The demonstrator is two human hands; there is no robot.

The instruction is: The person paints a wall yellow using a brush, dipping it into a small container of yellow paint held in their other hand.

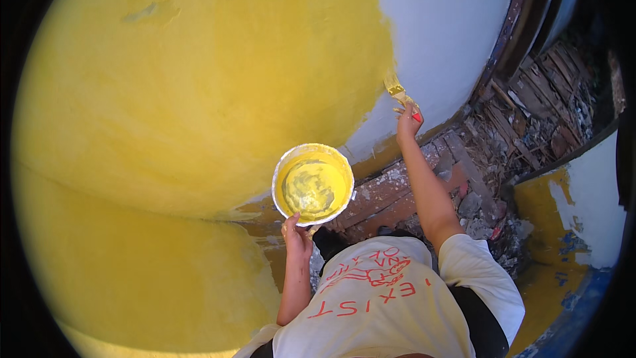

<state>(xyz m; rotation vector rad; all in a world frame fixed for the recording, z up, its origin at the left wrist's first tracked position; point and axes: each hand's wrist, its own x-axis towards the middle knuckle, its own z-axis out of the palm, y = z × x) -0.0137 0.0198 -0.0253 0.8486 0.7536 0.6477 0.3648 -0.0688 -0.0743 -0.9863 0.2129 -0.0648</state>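
Observation:
My left hand [297,237] grips the near rim of a round paint bucket [314,216] in front of my body. Yellow paint [318,184] coats the bucket's inside and lies in its bottom. My right hand [410,122], reached out to the right, holds a flat paintbrush [396,90] by its handle. The yellow-loaded bristles touch the wall at the ragged border between a yellow painted area [223,74] and a white area [442,30]. Paint spots mark the fingers of the right hand.
Below the wall lie red-brown planks [382,194] spattered with paint. Broken boards and debris [516,124] cover the ground on the right. A dark frame edge [521,25] bounds the white wall. At lower right stands another surface [546,238] with yellow, white and blue paint.

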